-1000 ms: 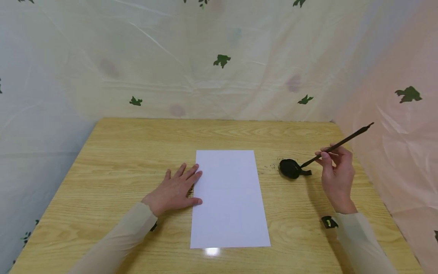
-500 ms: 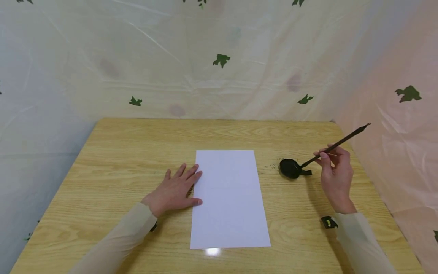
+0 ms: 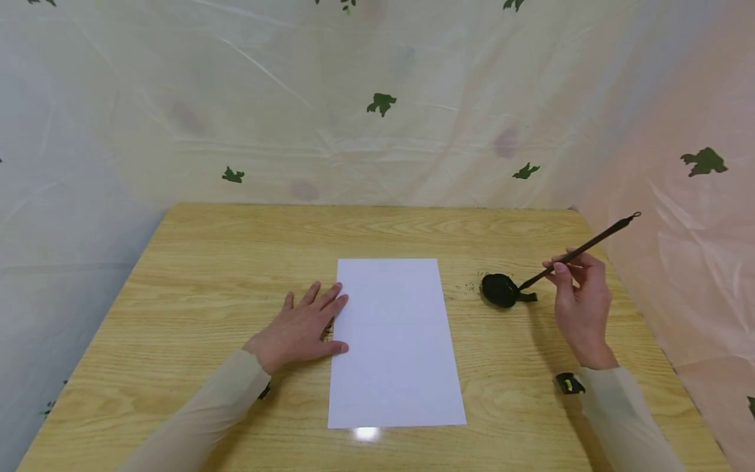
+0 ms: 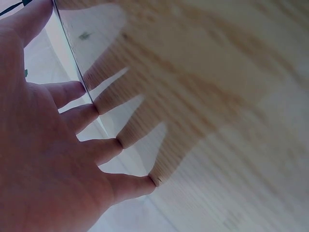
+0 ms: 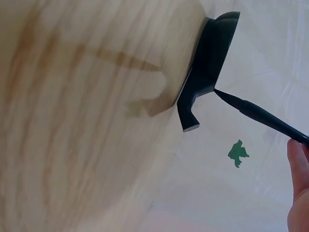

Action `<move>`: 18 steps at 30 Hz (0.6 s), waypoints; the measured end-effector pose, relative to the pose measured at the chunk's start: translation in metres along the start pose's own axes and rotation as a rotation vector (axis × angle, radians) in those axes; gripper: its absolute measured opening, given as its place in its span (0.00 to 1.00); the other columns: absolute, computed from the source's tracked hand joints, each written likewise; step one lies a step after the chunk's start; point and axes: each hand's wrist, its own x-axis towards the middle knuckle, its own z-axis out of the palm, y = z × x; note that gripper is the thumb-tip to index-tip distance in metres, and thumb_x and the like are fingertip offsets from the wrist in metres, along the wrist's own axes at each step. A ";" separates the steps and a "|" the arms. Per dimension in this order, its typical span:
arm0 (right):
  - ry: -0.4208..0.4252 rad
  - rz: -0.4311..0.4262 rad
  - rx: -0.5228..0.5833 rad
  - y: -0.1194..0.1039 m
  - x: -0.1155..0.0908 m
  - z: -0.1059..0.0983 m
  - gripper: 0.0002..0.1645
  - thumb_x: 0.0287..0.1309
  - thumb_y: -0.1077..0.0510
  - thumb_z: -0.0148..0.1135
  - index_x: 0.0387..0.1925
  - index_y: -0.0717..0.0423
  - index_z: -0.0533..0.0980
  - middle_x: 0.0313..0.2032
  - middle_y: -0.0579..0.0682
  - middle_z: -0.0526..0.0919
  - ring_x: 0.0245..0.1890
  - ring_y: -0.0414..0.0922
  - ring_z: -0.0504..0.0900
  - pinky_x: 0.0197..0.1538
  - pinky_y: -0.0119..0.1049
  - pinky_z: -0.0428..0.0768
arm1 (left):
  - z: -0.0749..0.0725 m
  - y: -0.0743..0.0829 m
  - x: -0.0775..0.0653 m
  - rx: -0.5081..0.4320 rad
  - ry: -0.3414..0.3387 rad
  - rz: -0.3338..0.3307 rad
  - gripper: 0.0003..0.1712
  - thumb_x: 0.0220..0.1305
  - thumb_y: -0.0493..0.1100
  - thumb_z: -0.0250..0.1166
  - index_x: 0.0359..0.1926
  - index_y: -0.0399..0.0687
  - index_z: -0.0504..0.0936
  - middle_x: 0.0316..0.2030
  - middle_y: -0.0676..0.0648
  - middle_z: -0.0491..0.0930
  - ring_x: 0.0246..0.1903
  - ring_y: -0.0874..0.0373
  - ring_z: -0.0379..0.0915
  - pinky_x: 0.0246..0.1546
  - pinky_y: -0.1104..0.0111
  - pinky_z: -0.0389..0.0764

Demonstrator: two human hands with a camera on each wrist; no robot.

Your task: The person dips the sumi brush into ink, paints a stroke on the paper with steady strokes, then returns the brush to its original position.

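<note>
A sheet of white paper (image 3: 395, 354) lies on the wooden table. My left hand (image 3: 297, 331) rests with spread fingers along its left edge, fingertips and thumb tip on the paper. My right hand (image 3: 584, 308) pinches a dark writing brush (image 3: 592, 242) partway along its handle, tilted with its looped end up to the right. The brush's pointed tip meets the rim of a small black dish (image 3: 499, 290) with a short handle, right of the paper. In the right wrist view, the brush (image 5: 263, 116) touches the dish's (image 5: 215, 53) edge near the handle; the dish's contents are hidden there.
Small dark specks (image 3: 470, 287) mark the table (image 3: 253, 242) left of the dish. More dark marks show beside the left hand. A pale curtain (image 3: 283, 98) with green leaf-like shapes hangs behind and at both sides. Each wrist wears a small dark device (image 3: 569, 383).
The brush's upper end has swung slightly left, and its end loop shows more clearly. The brush tip stays at the dish's rim. The left hand and paper have not moved.
</note>
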 end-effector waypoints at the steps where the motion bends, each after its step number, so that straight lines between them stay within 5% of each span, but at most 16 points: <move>1: 0.004 -0.005 0.004 -0.001 0.001 0.000 0.19 0.73 0.72 0.53 0.62 0.76 0.67 0.48 0.33 0.77 0.47 0.31 0.84 0.51 0.22 0.80 | 0.000 0.000 0.000 0.000 -0.001 -0.001 0.52 0.69 0.69 0.62 0.82 0.47 0.56 0.82 0.45 0.46 0.80 0.35 0.37 0.68 0.26 0.44; 18: 0.009 0.048 0.060 0.000 0.000 0.002 0.21 0.74 0.72 0.51 0.65 0.69 0.67 0.47 0.38 0.78 0.46 0.33 0.85 0.51 0.24 0.81 | 0.000 0.002 -0.001 0.006 -0.005 -0.006 0.53 0.68 0.70 0.62 0.82 0.48 0.55 0.83 0.46 0.45 0.80 0.35 0.36 0.68 0.27 0.44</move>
